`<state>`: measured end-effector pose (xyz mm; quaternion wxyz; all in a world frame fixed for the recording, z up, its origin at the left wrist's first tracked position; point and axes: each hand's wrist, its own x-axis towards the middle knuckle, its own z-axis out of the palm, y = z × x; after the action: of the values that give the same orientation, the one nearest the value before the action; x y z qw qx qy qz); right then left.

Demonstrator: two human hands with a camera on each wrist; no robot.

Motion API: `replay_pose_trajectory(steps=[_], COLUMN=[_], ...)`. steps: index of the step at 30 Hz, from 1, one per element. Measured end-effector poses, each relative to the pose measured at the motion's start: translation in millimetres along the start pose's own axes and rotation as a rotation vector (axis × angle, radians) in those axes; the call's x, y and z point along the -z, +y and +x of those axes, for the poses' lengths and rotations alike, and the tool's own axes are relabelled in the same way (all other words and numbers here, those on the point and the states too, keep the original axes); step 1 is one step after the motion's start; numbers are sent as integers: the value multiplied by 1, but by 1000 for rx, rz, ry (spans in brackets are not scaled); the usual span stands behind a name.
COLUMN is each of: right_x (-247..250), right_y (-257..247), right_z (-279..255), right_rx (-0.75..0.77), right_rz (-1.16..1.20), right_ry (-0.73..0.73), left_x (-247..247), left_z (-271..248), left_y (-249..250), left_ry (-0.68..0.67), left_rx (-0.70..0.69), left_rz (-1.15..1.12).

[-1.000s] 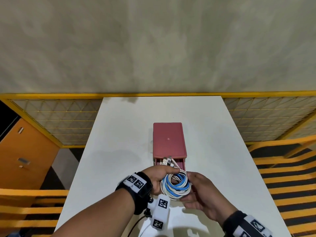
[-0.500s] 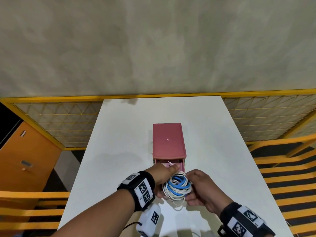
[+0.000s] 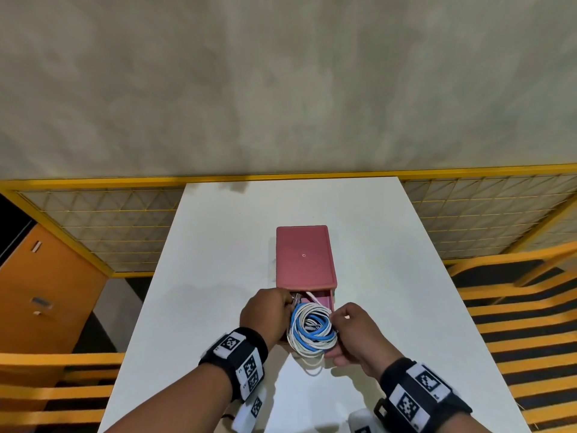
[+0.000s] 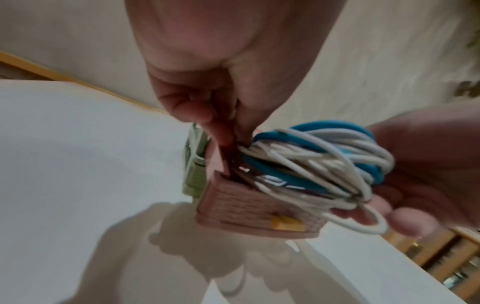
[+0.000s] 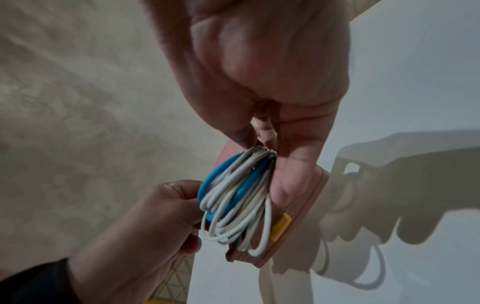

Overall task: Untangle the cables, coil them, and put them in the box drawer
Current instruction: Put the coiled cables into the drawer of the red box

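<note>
Now the coiled bundle of blue and white cables (image 3: 312, 331) sits lower and further forward than it did a second ago: then it was held in the air just in front of the pink drawer box (image 3: 304, 256), and now it rests over the pulled-out drawer (image 4: 255, 207), its lower loops already inside the rim. The left hand (image 3: 265, 314) has slid in along the bundle's left edge, its fingers (image 4: 197, 107) curled and pinching the strands down into the drawer's corner. The right hand (image 3: 354, 334) cups the opposite edge, thumb and fingers curled around the loops. As I read it, the untangling and coiling are done and this is the seating step; what remains is pressing the coil fully in and shutting the drawer.

One white loop (image 4: 363, 223) hangs out over the drawer's front wall, beside the yellow tab (image 4: 287, 223), and would likely catch if the drawer were closed as things lie.

From the head camera the coil is a slightly stretched ring whose long axis runs toward and away from the person, in line with the drawer's travel and the box's length on the white counter (image 3: 218, 276). The ring's open face looks up and tips a little toward the person, its near edge riding higher than the far one.
</note>
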<state>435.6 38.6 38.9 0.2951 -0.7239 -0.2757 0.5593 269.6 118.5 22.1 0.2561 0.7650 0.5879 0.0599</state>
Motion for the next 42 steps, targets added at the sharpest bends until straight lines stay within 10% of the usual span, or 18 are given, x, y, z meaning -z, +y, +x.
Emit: replay_pose_trajectory(steps=[12, 25, 33, 42], right_x=[-7, -7, -7, 8], right_y=[-5, 10, -2, 18], right_z=[14, 15, 41, 34], right_rx=[193, 199, 332, -91], right_rz=[-296, -270, -486, -16], right_ry=[116, 143, 283, 22], left_x=[-33, -24, -28, -26], left_z=[-19, -23, -16, -18], left_y=[-34, -23, -15, -17], left_ry=[-12, -249, -43, -198], left_rx=[65, -32, 67, 406], left_rz=[-615, -560, -658, -883])
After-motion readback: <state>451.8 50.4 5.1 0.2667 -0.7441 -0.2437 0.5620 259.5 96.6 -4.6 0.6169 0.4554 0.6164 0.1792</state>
